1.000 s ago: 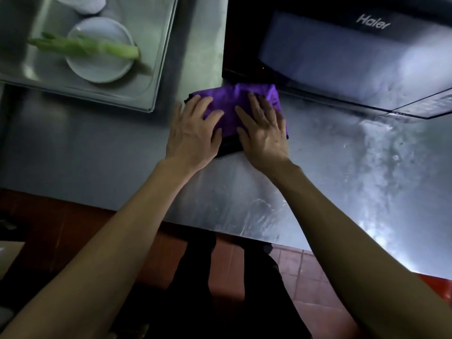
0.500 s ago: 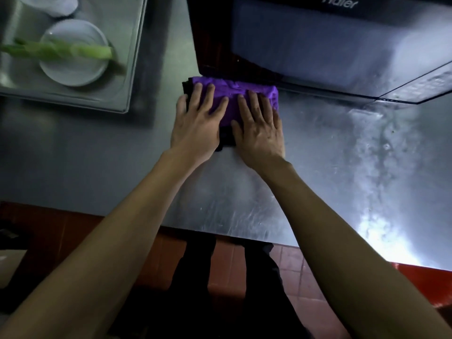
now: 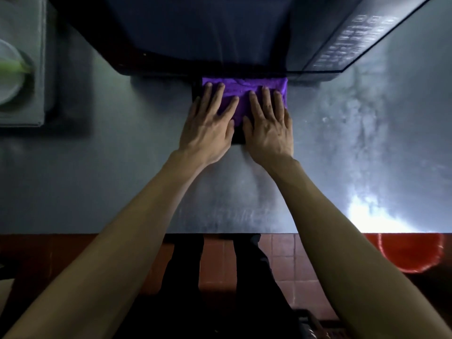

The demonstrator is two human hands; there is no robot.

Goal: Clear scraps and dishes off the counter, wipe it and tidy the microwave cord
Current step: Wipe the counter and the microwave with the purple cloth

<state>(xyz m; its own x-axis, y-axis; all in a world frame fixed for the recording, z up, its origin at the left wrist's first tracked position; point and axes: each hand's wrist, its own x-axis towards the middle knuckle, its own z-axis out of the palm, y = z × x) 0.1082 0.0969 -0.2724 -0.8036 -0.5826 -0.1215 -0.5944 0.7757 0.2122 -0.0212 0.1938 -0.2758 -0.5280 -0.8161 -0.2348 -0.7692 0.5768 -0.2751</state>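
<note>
- Wiping step in hand, judged from the scene: purple cloth (image 3: 254, 90) lying flat on the steel tabletop (image 3: 97, 187), far edge touching the front bottom edge of the microwave (image 3: 208, 33).
- Left hand (image 3: 208, 128) resting flat on the left half of the cloth, fingers (image 3: 215, 94) straight and spread, pressing down, nothing gripped.
- Right hand (image 3: 269, 128) flat on the right half, just beside the left one, fingers straight too, pressing and holding nothing.
- Clearing of scraps and dishes seemingly done on this part: no scraps or dishes visible on the bare tabletop around the cloth.
- White plate (image 3: 7, 74) with a green vegetable piece (image 3: 12, 67) sitting in the tray or sink (image 3: 36, 94) at far left, both blurred, apart from the wiping zone.
- Cloudy streaks on the tabletop at right (image 3: 362, 133), probably wet or not yet wiped; cannot tell which.
- Microwave cord not visible anywhere, so tidying of it likely left to do, together with the rest of the wiping.
</note>
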